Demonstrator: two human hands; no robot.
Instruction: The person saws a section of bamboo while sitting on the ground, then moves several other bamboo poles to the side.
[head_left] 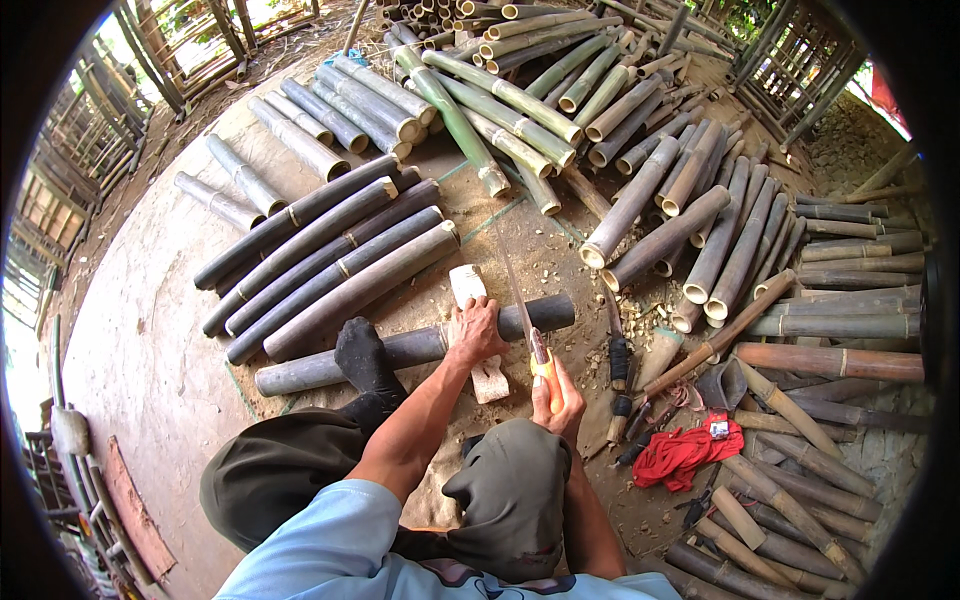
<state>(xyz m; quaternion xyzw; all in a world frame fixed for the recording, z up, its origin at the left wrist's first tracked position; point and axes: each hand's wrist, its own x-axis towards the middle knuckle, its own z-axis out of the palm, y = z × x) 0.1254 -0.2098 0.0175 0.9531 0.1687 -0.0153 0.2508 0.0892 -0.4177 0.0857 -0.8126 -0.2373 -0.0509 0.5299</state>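
Note:
A dark bamboo pole (415, 347) lies crosswise before me over a pale wooden block (491, 383). My left hand (476, 330) grips the pole from above, right over the block. My right hand (558, 396) is closed round the yellow-orange handle of a handsaw (537, 345). The saw's thin blade points away from me and crosses the pole just right of my left hand; whether its teeth are in the bamboo I cannot tell. A dark-socked foot (366, 358) of mine rests on the pole's left part.
Cut dark poles (345, 265) lie side by side beyond the pole. Bamboo is piled at the back (510, 90) and right (665, 235). A dark-wrapped blade tool (618, 360) and red cloth (685, 455) lie at my right. Shavings litter the concrete floor (130, 330).

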